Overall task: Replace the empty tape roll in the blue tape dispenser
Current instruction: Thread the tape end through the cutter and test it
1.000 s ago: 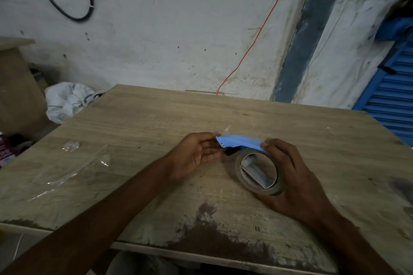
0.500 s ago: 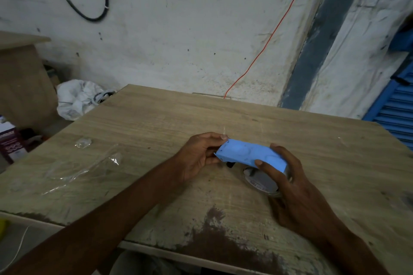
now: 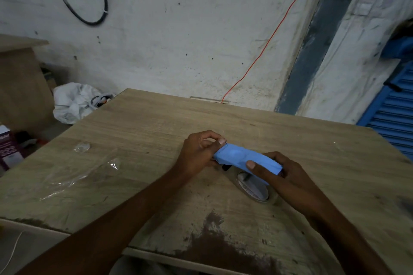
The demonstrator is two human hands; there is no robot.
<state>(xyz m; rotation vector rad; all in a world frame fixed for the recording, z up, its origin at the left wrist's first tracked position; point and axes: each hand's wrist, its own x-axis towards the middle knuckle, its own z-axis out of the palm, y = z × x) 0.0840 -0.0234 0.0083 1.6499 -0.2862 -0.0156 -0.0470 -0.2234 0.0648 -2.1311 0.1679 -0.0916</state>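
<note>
The blue tape dispenser [image 3: 237, 157] lies flat side up over the middle of the wooden table [image 3: 156, 140], held between both hands. My left hand [image 3: 199, 154] pinches its left end with thumb and fingers. My right hand [image 3: 283, 176] grips its right end, thumb pressed on the blue top. A tape roll [image 3: 254, 187] sits under the dispenser, partly hidden by it and by my right hand; whether it is mounted on the dispenser I cannot tell.
Crumpled clear plastic film [image 3: 78, 174] and a small clear scrap [image 3: 81, 147] lie on the table's left part. A white bag [image 3: 76, 101] and a box [image 3: 9, 147] sit on the floor to the left. The wall stands just behind the table.
The dispenser has turned from edge-on, with the roll's open ring facing me, to flat side up, covering most of the roll. Both hands kept their grip.
</note>
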